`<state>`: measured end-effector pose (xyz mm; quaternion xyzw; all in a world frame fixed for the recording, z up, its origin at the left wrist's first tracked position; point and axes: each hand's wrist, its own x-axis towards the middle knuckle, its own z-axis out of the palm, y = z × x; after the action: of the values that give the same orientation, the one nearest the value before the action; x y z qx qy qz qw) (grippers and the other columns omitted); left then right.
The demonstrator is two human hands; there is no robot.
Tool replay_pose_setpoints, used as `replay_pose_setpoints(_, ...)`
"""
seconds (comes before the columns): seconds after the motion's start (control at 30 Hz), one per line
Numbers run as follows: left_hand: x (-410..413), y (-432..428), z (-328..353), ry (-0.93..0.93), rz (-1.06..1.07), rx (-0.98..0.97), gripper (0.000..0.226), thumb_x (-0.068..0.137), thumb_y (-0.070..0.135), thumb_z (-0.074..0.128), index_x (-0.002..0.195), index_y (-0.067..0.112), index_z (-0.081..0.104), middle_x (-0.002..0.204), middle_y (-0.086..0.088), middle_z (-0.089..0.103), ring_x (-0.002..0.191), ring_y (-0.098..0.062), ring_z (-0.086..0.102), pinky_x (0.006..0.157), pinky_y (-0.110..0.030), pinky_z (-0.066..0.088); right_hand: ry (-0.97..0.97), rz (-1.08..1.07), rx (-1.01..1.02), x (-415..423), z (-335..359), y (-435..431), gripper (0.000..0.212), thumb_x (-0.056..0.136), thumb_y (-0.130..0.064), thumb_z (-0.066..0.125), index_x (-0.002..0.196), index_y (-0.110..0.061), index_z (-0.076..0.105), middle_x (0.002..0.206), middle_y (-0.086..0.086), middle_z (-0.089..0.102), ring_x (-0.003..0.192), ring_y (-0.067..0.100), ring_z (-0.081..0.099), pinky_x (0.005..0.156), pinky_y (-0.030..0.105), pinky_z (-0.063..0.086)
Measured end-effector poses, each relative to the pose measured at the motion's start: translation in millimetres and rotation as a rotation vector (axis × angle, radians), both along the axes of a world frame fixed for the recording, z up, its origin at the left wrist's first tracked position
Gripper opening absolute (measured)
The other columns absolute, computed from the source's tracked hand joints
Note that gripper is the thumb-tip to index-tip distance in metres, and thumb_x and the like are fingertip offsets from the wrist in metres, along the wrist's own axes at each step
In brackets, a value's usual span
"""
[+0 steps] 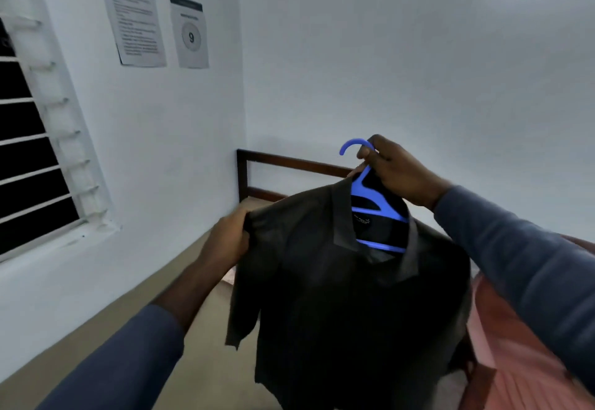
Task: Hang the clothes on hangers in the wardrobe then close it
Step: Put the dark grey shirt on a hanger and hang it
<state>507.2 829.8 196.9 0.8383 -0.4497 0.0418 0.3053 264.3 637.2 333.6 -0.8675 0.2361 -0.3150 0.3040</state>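
The right hand clenched the blue plastic hanger below its hook — bearing the load — while the left hand pinched the dark collared shirt's shoulder, likely seating it.

You stand in a bedroom, plain, possibly rented or shared lodging. Dark wooden bed frame sits in the far corner, with pink bedding at your right. Bare white walls, tan floor. Barred window on the left wall, dark outside. Two printed notices hang beside it: a text sheet and a numbered sheet showing a large 9.
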Motion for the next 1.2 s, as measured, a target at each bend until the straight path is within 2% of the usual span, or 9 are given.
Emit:
replay_pose_setpoints(0.17, 1.5, -7.2, 39.5, 0.089, -0.021, -0.304, 0.021, 0.094, 0.000, 0.046, 0.094, 0.018, 0.057, 0.085, -0.007, 0.064, 0.076, -0.024, 0.060, 0.070, -0.028, 0.043, 0.004, -0.032, -0.018, -20.7, 36.2, -5.8, 0.019, 0.103, -0.015, 0.043, 0.093, -0.007, 0.056, 0.086, 0.016, 0.073, 0.080, 0.023, 0.071, 0.071, 0.040, 0.053)
replay_pose_setpoints(0.33, -7.0, -4.0, 72.1, 0.166, -0.161, -0.493, 0.009, 0.096, 0.014, 0.057, 0.101, 0.022, 0.055, 0.083, -0.003, 0.064, 0.076, -0.018, 0.065, 0.065, -0.026, 0.052, -0.033, -0.198, -0.133, -40.9, 46.9, -11.2, 0.017, 0.099, -0.025, 0.050, 0.090, -0.017, 0.061, 0.078, 0.005, 0.074, 0.077, 0.024, 0.068, 0.073, 0.037, 0.051)
replay_pose_setpoints(0.4, -31.9, -5.9, 59.0, 0.204, -0.214, -0.477, 0.034, 0.088, 0.030, 0.071, 0.114, 0.025, 0.051, 0.093, 0.000, 0.064, 0.084, -0.011, 0.064, 0.070, -0.018, 0.051, -0.077, -0.245, -0.144, -46.1, 52.5, -11.1, 0.017, 0.099, -0.025, 0.051, 0.090, -0.016, 0.062, 0.078, 0.003, 0.073, 0.071, 0.019, 0.066, 0.070, 0.035, 0.049)
replay_pose_setpoints(0.5, -59.5, -15.3, 29.3, 0.342, -0.221, -0.497, 0.069, 0.078, 0.041, 0.079, 0.134, 0.023, 0.042, 0.109, 0.009, 0.059, 0.095, -0.005, 0.061, 0.081, -0.023, 0.053, -0.129, -0.271, -0.106, -53.7, 63.0, -15.9, 0.018, 0.098, -0.028, 0.052, 0.088, -0.017, 0.062, 0.077, 0.005, 0.075, 0.072, 0.026, 0.068, 0.074, 0.041, 0.054)
replay_pose_setpoints(0.67, -61.7, -31.1, 24.5, 0.254, -0.095, -0.651, 0.010, 0.093, 0.027, 0.065, 0.096, 0.020, 0.059, 0.081, 0.009, 0.063, 0.077, -0.007, 0.063, 0.068, -0.019, 0.050, -0.172, -0.268, -0.076, -61.5, 83.3, -18.0, 0.020, 0.099, -0.031, 0.052, 0.086, -0.021, 0.064, 0.082, 0.011, 0.074, 0.080, 0.039, 0.068, 0.081, 0.055, 0.055)
replay_pose_setpoints(0.87, -42.9, -32.8, 71.8, 0.110, -0.056, -0.812, 0.022, 0.099, 0.013, 0.055, 0.078, 0.008, 0.059, 0.068, -0.003, 0.058, 0.064, -0.018, 0.051, 0.060, -0.023, 0.032, -0.134, -0.284, -0.128, -69.3, 86.0, -16.3, 0.018, 0.101, -0.025, 0.052, 0.092, -0.013, 0.063, 0.081, 0.011, 0.073, 0.083, 0.030, 0.070, 0.086, 0.052, 0.056)
replay_pose_setpoints(0.97, -28.6, -24.4, 103.1, 0.047, -0.098, -0.779, 0.028, 0.101, 0.016, 0.050, 0.073, 0.010, 0.053, 0.063, 0.000, 0.052, 0.061, -0.015, 0.045, 0.057, -0.023, 0.030, -0.117, -0.260, -0.146, -75.4, 83.2, -18.4, 0.018, 0.101, -0.023, 0.052, 0.093, -0.011, 0.063, 0.081, 0.010, 0.074, 0.077, 0.021, 0.068, 0.081, 0.047, 0.055)
replay_pose_setpoints(1.07, -7.4, -15.6, 120.6, 0.016, -0.177, -0.577, 0.035, 0.102, 0.022, 0.048, 0.067, 0.016, 0.049, 0.061, 0.004, 0.052, 0.060, -0.011, 0.046, 0.056, -0.016, 0.033, -0.210, -0.231, -0.127, -82.0, 95.5, -18.3, 0.020, 0.103, -0.022, 0.050, 0.096, -0.008, 0.063, 0.085, 0.017, 0.072, 0.071, 0.023, 0.064, 0.075, 0.047, 0.054)
replay_pose_setpoints(1.2, 10.1, -7.0, 117.8, 0.026, -0.184, -0.408, 0.044, 0.101, 0.034, 0.049, 0.059, 0.022, 0.048, 0.057, 0.009, 0.055, 0.058, -0.008, 0.048, 0.059, -0.031, 0.036, -0.264, -0.188, -0.121, -79.1, 110.4, -12.6, 0.021, 0.104, -0.019, 0.049, 0.098, -0.002, 0.062, 0.080, 0.020, 0.070, 0.065, 0.031, 0.064, 0.073, 0.047, 0.057)
